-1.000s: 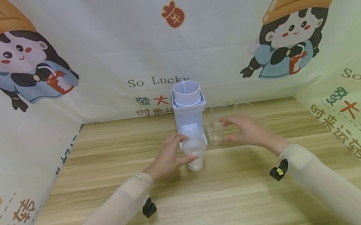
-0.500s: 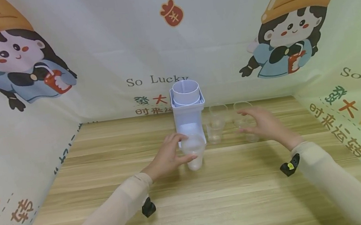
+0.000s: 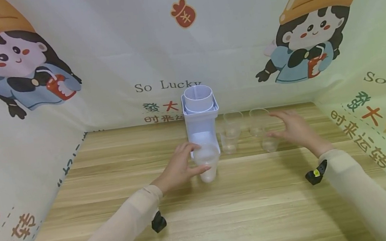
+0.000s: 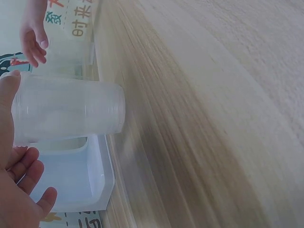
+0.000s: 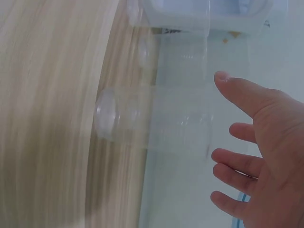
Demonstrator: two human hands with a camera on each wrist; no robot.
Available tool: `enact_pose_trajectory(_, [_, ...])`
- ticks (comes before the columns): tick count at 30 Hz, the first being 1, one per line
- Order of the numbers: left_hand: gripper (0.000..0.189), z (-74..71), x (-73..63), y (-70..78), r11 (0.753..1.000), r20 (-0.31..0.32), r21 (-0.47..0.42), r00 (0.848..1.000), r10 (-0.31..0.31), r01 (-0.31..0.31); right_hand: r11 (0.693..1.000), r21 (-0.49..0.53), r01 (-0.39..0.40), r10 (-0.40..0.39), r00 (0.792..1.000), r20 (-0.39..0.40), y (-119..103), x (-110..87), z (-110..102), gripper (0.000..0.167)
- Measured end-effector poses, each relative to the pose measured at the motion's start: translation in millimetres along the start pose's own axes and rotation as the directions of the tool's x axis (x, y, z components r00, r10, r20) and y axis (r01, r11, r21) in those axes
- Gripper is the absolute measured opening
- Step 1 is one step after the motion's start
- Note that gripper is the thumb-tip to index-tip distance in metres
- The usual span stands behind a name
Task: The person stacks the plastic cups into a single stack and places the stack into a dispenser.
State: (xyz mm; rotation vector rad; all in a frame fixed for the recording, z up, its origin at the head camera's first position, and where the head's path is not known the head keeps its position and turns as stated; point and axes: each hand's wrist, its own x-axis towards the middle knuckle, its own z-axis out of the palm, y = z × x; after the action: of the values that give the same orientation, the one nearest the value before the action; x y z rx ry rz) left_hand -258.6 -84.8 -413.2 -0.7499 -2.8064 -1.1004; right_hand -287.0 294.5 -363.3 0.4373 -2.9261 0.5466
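In the head view my left hand (image 3: 177,170) holds a cloudy, clear plastic cup (image 3: 207,165) near its rim, with thumb and index finger on either side. The cup is upright in front of a pale lilac cup dispenser (image 3: 201,129). The left wrist view has this cup (image 4: 71,107) lying sideways across the picture, the thumb at its rim. My right hand (image 3: 297,130) is beside the front right clear cup (image 3: 270,144), fingers spread apart. Nothing is between them in the right wrist view, where a clear cup (image 5: 156,118) stands just beyond the fingertips.
More clear plastic cups stand right of the dispenser: a front one (image 3: 229,145), one behind it (image 3: 234,123) and a back right one (image 3: 256,128). A printed cloth (image 3: 236,59) hangs around the wooden table (image 3: 227,221) at back and sides.
My right hand has drawn away from the cup beside the dispenser, moving right past the front right cup. The left hand and its cup have stayed in place.
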Motion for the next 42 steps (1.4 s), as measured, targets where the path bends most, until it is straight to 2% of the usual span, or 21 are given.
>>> enact_pose_trajectory(8, [0.073, -0.1, -0.6, 1.3, 1.000, 0.003, 0.005, 1.000, -0.005, 0.005, 0.999, 0.027, -0.034, 0.033, 0.998, 0.044, 11, -2.1, 0, 0.074])
enact_pose_trajectory(18, [0.073, -0.3, -0.8, 1.7, 1.000, 0.002, 0.009, 1.000, -0.006, 0.006, 0.999, 0.025, -0.045, 0.043, 0.996, 0.076, 9, -3.4, -2, 0.071])
enact_pose_trajectory(42, [0.073, -0.5, -0.2, -0.1, 1.000, 0.003, 0.008, 1.000, 0.001, -0.001, 1.000, -0.009, 0.002, -0.002, 0.998, 0.063, -7, -6.0, -2, 0.073])
